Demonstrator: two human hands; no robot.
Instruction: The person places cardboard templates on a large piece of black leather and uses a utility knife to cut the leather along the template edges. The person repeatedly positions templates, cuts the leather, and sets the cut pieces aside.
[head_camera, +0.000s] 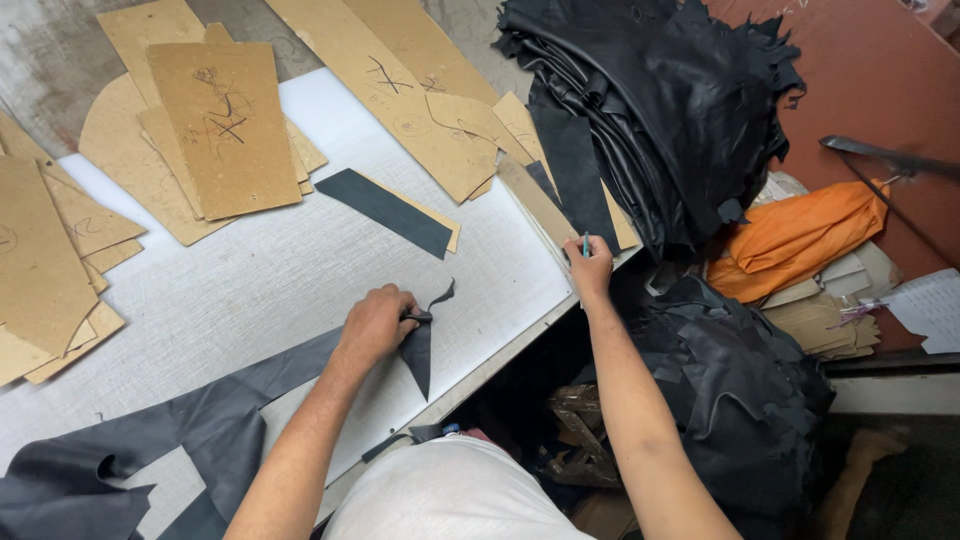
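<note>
My left hand pinches the tip of a long dark leather piece that lies across the white cutting board; a thin curl of leather sticks up beside my fingers. My right hand is closed around a small thin tool with a teal tip, held upright at the board's right edge. A cut dark leather strip lies on a cardboard piece further back on the board.
Several brown cardboard patterns cover the board's back and left. A stack of black leather hides sits at the back right, more dark leather below the edge. Orange cloth and papers lie at the right.
</note>
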